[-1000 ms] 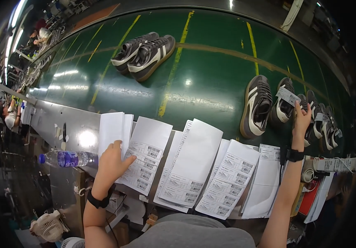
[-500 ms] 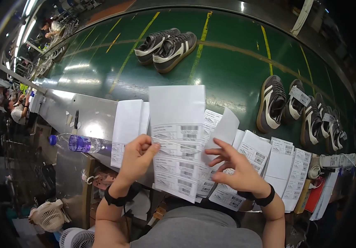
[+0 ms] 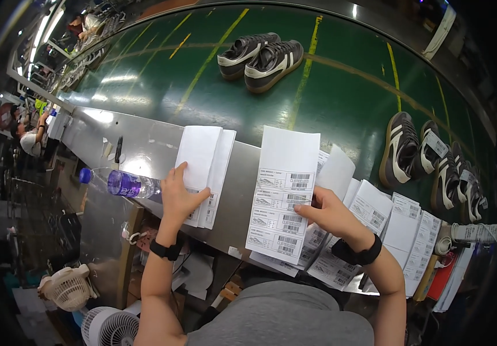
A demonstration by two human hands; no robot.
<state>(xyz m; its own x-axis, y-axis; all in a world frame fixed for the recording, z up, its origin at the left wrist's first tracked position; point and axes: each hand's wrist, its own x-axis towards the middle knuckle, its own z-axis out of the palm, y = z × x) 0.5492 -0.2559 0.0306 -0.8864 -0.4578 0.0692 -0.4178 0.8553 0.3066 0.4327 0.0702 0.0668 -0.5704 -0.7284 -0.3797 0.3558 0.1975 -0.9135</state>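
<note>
My right hand (image 3: 332, 213) pinches a bundle of white label sheets (image 3: 283, 199) at its right edge, thumb on top and fingers behind. Printed rows with barcodes and small shoe drawings cover its lower part; the upper part is blank. My left hand (image 3: 182, 196), fingers and thumb apart, rests over the lower part of a white sheet stack (image 3: 202, 147) on the metal ledge. A plastic bottle (image 3: 127, 183) with a purple label and cap lies just left of that hand. More label sheets (image 3: 372, 207) lie under and right of my right hand.
Beyond the metal ledge (image 3: 240, 190) runs a green conveyor belt (image 3: 196, 86). One pair of dark shoes (image 3: 274, 66) stands on it ahead; several more shoes (image 3: 401, 147) stand at right. A black pen (image 3: 118, 149) lies near the bottle. Fans (image 3: 110, 326) stand low left; people work far left.
My left hand has let go of the label bundle and moved onto the left-hand stack. My right hand, open before, now holds the bundle. The view has shifted, moving the scene rightward.
</note>
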